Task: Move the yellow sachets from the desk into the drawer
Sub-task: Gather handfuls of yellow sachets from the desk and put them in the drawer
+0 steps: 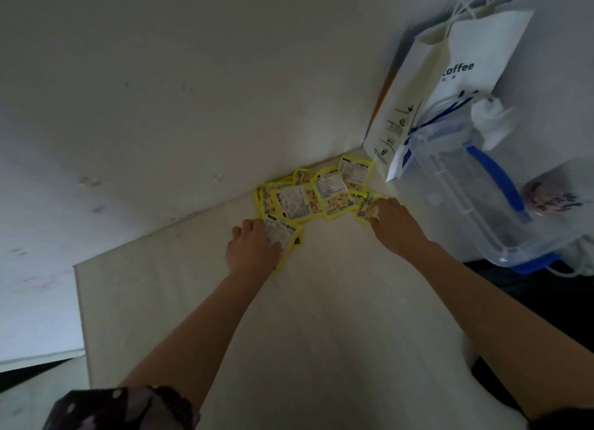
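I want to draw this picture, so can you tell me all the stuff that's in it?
yellow sachets: a pile, too overlapped to count, yellow with white labels, at the back of the desk against the wall
desk: one, off-white, under the sachets and both arms
paper bag: one, white with blue "coffee" lettering, upright in the right back corner
plastic box: one, clear with blue handle and lid parts, right of the sachets
wall: off-white, behind the desk
left hand: one, holds a sachet at the near left of the pile
right hand: one, fingers on a sachet at the right of the pile
sleeves: dark patterned, bottom edge
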{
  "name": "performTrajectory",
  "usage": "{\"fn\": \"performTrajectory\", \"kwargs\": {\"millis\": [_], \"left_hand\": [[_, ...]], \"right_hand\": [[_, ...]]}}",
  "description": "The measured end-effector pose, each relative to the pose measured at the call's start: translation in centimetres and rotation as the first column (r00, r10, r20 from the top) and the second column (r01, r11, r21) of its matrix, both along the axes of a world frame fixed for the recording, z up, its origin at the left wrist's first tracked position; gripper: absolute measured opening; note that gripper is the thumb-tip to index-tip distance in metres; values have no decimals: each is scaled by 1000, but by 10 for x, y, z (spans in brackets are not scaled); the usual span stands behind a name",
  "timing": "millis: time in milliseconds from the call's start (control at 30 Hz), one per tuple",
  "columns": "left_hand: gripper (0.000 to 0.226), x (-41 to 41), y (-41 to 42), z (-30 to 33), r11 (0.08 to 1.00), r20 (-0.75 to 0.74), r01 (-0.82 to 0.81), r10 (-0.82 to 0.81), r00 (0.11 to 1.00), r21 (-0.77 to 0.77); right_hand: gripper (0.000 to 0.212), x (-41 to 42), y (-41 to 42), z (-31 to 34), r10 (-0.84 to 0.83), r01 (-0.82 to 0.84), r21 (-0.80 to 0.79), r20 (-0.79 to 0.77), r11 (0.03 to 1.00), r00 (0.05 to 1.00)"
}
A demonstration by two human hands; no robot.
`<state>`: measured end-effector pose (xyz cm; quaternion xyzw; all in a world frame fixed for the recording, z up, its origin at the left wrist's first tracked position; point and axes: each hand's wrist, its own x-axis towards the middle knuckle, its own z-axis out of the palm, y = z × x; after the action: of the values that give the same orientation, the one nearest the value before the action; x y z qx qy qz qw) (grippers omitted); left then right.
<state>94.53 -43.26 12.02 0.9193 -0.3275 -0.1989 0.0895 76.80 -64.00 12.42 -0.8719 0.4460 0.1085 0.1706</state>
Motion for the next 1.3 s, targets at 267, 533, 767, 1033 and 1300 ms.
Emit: {"fn": "performTrajectory", "kwargs": {"millis": [267,533,767,1033,1300], "left_hand": [[71,4,-14,-17,998,47,-3,0,999,56],[69,3,-11,-21,998,84,5,-10,996,67],[77,-2,1,-23,998,44,-6,3,999,67],[83,-5,16,-18,992,1,-10,10,1000,125],[58,7,20,-11,999,-85,26,-22,996,48]], "right_hand": [[52,5,-33,-18,-4,5,21,-56,1000,998],[61,-3,-26,-23,-26,27,16,-55,999,998],[67,-12,-11,-21,-52,53,17,-59,998,997],[63,-16,3,-14,-29,28,-7,-102,1000,994],[49,-14,5,-10,-1,7,131,-49,991,999]]}}
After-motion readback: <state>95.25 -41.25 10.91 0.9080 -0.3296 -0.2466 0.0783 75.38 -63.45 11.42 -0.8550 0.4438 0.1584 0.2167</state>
